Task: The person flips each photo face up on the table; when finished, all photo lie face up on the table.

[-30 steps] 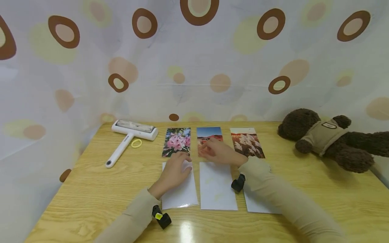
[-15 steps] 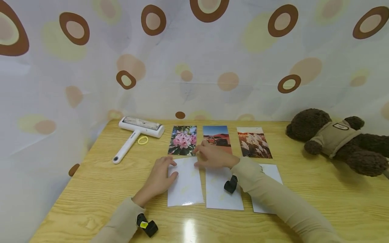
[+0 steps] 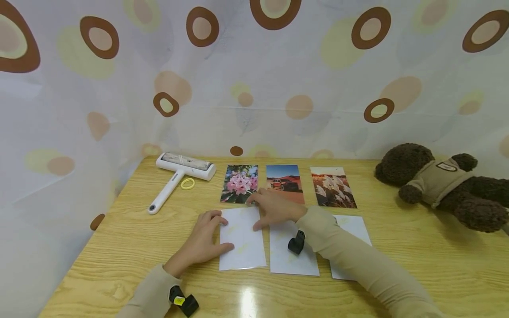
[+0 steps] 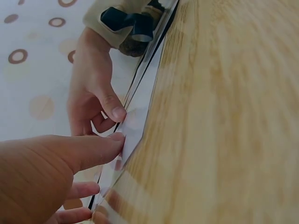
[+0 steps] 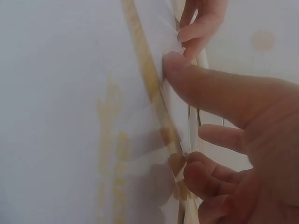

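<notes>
Three white cards lie in a row: a left card (image 3: pixel 242 243), a middle card (image 3: pixel 292 260) and a right card (image 3: pixel 354 227). My left hand (image 3: pixel 199 243) touches the left card's left side, thumb low and fingers near the upper corner. At the same card's upper right, my right hand (image 3: pixel 276 207) has its thumb by the right edge and its fingers at the top edge. In the left wrist view, my left thumb (image 4: pixel 105 149) rests at the card's edge, facing the right hand. My right thumb (image 5: pixel 187 77) lies over a card edge in the right wrist view.
Behind the cards lie a pink flower photo (image 3: pixel 240 183), a desert truck photo (image 3: pixel 284 181) and a plume grass photo (image 3: pixel 334 187). A white lint roller (image 3: pixel 169 187) and yellow ring (image 3: pixel 188 183) sit left; a brown teddy bear (image 3: pixel 437 181) lies right.
My right hand has come from the truck photo down and left to the left card. My left hand has moved from the card's upper part to its left edge. The head view shifted slightly.
</notes>
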The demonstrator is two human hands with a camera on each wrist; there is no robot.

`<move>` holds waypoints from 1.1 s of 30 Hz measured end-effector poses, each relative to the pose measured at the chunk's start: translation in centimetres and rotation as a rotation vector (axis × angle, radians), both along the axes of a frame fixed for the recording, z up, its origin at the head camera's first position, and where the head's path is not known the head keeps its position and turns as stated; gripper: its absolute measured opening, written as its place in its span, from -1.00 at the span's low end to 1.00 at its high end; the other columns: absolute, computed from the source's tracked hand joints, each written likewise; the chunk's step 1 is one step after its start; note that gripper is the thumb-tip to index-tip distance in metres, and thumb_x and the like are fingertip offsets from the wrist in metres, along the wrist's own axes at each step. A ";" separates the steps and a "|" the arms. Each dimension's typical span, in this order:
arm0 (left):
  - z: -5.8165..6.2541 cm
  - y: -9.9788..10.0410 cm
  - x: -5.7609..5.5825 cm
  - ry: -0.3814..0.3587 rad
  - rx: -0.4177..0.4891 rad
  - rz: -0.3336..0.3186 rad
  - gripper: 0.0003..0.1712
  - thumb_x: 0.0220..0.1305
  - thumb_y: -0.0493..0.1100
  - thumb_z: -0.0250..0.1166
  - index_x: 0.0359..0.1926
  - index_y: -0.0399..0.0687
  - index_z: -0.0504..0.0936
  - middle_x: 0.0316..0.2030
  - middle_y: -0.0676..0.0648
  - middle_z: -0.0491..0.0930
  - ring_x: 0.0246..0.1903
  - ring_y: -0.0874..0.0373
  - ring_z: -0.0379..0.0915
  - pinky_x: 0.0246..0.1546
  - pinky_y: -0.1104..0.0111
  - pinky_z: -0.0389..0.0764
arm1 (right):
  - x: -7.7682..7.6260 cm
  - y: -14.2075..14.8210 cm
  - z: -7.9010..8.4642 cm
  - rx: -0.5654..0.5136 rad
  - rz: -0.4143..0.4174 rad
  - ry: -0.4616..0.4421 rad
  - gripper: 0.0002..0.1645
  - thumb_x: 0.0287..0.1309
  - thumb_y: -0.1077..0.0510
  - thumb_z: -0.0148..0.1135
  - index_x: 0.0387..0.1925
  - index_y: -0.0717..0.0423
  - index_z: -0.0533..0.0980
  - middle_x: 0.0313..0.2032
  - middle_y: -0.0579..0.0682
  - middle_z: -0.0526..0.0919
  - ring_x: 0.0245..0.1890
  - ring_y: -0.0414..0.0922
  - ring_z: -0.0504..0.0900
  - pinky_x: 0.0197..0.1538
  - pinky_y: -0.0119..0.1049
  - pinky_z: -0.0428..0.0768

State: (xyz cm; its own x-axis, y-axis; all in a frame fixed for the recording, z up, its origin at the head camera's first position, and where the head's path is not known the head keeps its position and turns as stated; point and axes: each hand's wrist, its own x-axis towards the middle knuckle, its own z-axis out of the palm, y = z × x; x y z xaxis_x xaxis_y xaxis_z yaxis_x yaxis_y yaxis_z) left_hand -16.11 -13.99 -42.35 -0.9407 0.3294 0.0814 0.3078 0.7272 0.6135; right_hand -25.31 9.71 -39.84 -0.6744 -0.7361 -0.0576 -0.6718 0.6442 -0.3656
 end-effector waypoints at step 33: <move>-0.1 -1.5 -1.6 -0.444 0.959 -0.157 -0.38 0.53 -0.13 -0.12 0.37 -0.54 0.02 0.01 0.05 0.56 -0.02 0.33 0.51 0.02 0.47 0.52 | 1.9 -2.0 1.0 -0.203 0.118 -0.005 0.36 -0.14 0.10 0.56 0.52 -0.17 -0.15 -0.23 -0.12 0.47 -0.56 -0.26 0.36 -0.46 -0.47 0.42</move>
